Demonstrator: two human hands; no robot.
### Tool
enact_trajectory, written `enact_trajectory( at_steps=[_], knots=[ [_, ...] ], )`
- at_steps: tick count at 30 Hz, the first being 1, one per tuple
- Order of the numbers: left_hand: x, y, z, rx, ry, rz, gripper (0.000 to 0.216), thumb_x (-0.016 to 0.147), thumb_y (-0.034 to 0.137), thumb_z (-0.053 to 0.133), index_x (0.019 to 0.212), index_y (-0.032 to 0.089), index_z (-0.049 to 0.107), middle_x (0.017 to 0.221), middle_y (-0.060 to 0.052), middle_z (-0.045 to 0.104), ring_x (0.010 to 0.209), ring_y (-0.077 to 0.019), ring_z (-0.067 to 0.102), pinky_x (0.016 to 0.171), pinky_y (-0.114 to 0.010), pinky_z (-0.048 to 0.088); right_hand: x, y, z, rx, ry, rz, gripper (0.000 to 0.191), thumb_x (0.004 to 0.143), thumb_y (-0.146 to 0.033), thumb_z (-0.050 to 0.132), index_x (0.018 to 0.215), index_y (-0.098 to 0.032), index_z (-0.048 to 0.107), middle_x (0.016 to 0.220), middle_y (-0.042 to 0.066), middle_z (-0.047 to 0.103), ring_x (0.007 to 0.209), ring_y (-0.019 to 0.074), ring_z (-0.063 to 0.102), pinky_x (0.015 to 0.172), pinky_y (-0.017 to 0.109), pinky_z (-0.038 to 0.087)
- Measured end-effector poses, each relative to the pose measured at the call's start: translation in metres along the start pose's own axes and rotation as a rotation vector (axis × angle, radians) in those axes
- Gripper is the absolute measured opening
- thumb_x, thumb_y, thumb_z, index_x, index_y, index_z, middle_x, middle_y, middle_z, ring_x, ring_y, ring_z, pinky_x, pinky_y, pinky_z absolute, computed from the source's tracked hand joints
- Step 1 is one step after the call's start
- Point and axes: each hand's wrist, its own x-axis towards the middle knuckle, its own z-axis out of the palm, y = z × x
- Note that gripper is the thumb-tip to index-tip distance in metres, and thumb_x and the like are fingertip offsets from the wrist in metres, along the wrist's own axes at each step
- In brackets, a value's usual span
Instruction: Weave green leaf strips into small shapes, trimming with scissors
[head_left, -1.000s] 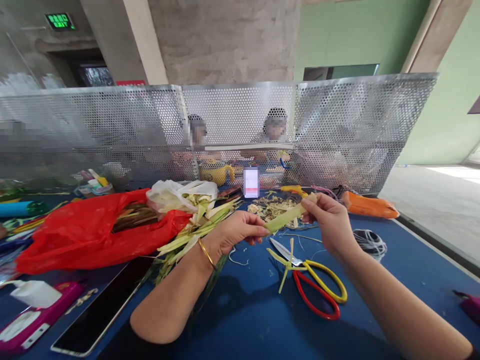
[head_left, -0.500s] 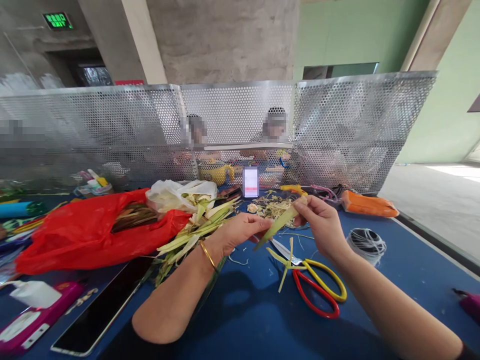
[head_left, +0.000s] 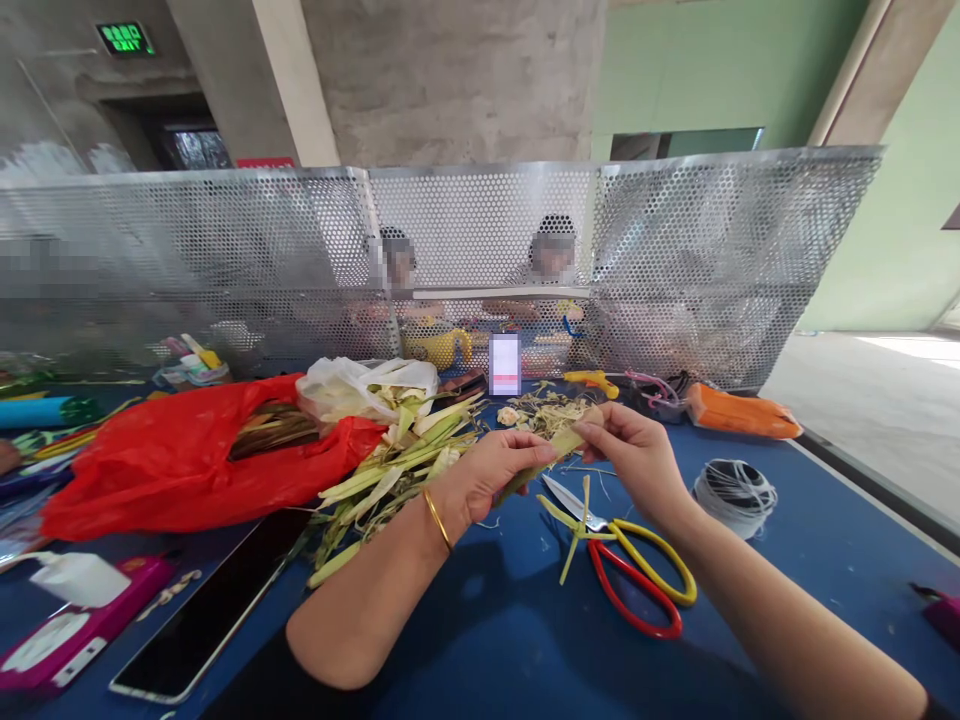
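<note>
Since the frame one second earlier, both hands have closed toward each other and dropped slightly; the narrow pale-green leaf strip (head_left: pixel 541 457), then stretched out in full view between them, now shows only as a short length between the fingertips.

Left hand (head_left: pixel 491 470): forearm enters from 7 o'clock, thin gold bangle (head_left: pixel 438 519) at the wrist, fingers curled over the strip's lower end, thumb and fingers pinching it.

Right hand (head_left: pixel 634 452): forearm enters from 4 o'clock, wrist bent, thumb and forefinger closed on the strip's upper end; remaining fingers loosely curled.

Strip is held clear of the blue table top (head_left: pixel 517 630), tilted upward toward 2 o'clock.

Red-and-yellow-handled scissors (head_left: pixel 626 560) lie flat on the table at 5 o'clock of the hands, just below them, a few cut leaf slivers lying across the blades. Heap of loose green leaves (head_left: pixel 390 455) lies at 9 o'clock of the left hand, spilling from a red plastic bag (head_left: pixel 180 460). Coil of white-and-dark cord (head_left: pixel 733 490) lies at 3 o'clock of the right hand, apart from it.
</note>
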Motion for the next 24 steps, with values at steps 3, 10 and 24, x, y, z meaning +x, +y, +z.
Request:
enact_trajectory(
  at_steps=[3, 10, 24],
  knots=[
    [0.000, 0.000, 0.004, -0.021, 0.097, -0.022, 0.022, 0.059, 0.028, 0.079, 0.069, 0.016, 0.064, 0.059, 0.005, 0.056, 0.050, -0.0062, 0.044, 0.050, -0.021, 0.033, -0.001, -0.001, 0.001, -0.006, -0.014, 0.001, 0.021, 0.077, -0.038, 0.067, 0.074, -0.017, 0.063, 0.057, -0.004, 0.059, 0.051, 0.0101, 0.055, 0.052, 0.023, 0.045],
    [0.000, 0.001, 0.005, 0.093, 0.179, 0.067, 0.019, 0.059, 0.019, 0.078, 0.065, 0.016, 0.060, 0.057, 0.006, 0.058, 0.050, -0.0065, 0.047, 0.053, -0.020, 0.037, -0.003, -0.004, 0.003, 0.048, 0.054, 0.033, 0.023, 0.079, -0.040, 0.064, 0.075, -0.017, 0.064, 0.059, -0.003, 0.059, 0.051, 0.0100, 0.053, 0.050, 0.023, 0.046],
    [0.006, 0.000, -0.009, 0.056, 0.172, -0.005, 0.017, 0.063, 0.025, 0.078, 0.072, 0.015, 0.067, 0.060, 0.001, 0.063, 0.049, -0.0072, 0.052, 0.047, -0.019, 0.037, 0.006, -0.008, -0.022, -0.416, -0.174, 0.116, 0.019, 0.083, -0.035, 0.048, 0.078, -0.019, 0.056, 0.069, 0.001, 0.061, 0.060, 0.0144, 0.058, 0.056, 0.026, 0.042]
  ],
)
